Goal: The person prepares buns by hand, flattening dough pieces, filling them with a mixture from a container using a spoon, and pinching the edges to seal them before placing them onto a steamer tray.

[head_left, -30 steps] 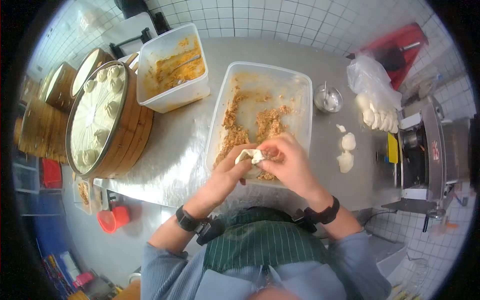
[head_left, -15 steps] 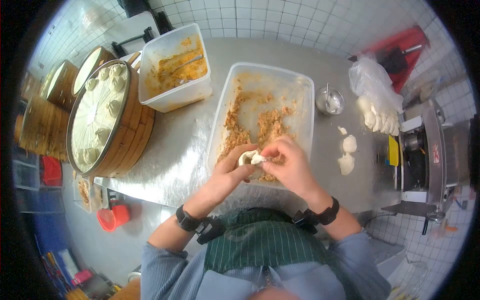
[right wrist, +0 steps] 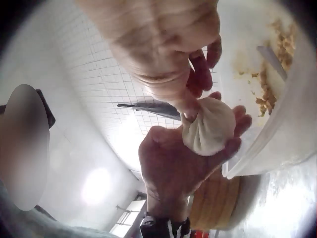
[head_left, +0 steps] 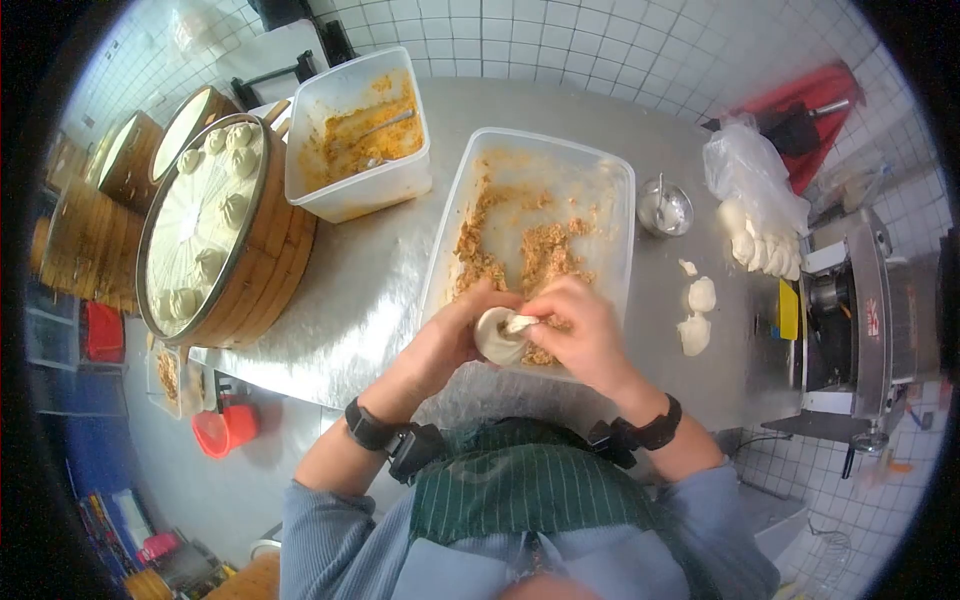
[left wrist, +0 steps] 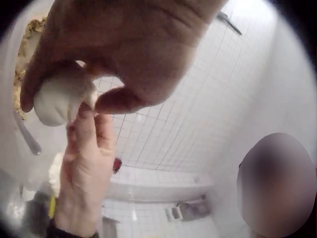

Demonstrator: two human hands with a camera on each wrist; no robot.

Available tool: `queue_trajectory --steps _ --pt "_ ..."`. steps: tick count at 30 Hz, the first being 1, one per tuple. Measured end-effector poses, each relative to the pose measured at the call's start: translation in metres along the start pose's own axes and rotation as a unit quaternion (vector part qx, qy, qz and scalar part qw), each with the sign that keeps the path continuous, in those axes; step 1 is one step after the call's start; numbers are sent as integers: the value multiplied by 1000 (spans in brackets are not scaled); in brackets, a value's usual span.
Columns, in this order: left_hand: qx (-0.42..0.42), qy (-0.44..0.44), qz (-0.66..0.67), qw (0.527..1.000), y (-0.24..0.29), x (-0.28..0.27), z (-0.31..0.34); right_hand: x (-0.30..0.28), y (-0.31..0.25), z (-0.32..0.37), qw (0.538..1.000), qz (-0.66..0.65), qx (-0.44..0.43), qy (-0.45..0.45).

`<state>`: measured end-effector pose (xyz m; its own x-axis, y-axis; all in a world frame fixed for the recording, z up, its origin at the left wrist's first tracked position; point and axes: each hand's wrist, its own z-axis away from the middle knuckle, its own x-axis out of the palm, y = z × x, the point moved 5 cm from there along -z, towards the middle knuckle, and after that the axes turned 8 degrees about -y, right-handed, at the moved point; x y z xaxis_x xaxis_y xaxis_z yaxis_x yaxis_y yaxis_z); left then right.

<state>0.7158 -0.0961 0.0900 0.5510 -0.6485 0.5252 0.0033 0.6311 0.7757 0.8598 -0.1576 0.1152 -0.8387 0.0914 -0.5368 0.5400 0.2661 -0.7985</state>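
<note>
A round white dough bun (head_left: 497,342) with a pleated, gathered top is held over the near end of a clear plastic tub (head_left: 600,160) of minced filling (head_left: 548,250). My left hand (head_left: 440,345) cups the bun, fingers curled round its side, as the right wrist view shows with the bun (right wrist: 210,128) in that palm. The thumb and fingers of my right hand (head_left: 582,330) pinch the gathered dough at its top. In the left wrist view the right hand (left wrist: 85,163) meets the bun (left wrist: 55,101) at its pleats.
Left stands a bamboo steamer (head_left: 275,255) with several pleated buns round its liner. Behind it is a tub (head_left: 365,190) with orange residue and a spoon. At right are a metal bowl (head_left: 665,210), flat dough rounds (head_left: 695,335) and dough pieces (head_left: 765,250) under plastic.
The dough's wide opening has drawn closed into a rounder bun with its folds gathered at the top. Both hands stay over the tub, the right still pinching.
</note>
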Motion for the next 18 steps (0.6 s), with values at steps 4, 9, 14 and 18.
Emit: queue_trajectory --steps 4,9,14,18 --pt "-56 4 -171 984 -7 -9 -6 0 -4 -3 998 -34 56 22" --pt "-77 -7 -282 956 -12 -18 -18 2 -15 -2 997 49 -6 -65" --pt "-76 -14 -280 957 0 -6 -19 3 -12 -4 999 25 16 -17" --pt "-36 42 -45 997 -2 -1 -10 -4 -9 -4 999 29 -4 -13"
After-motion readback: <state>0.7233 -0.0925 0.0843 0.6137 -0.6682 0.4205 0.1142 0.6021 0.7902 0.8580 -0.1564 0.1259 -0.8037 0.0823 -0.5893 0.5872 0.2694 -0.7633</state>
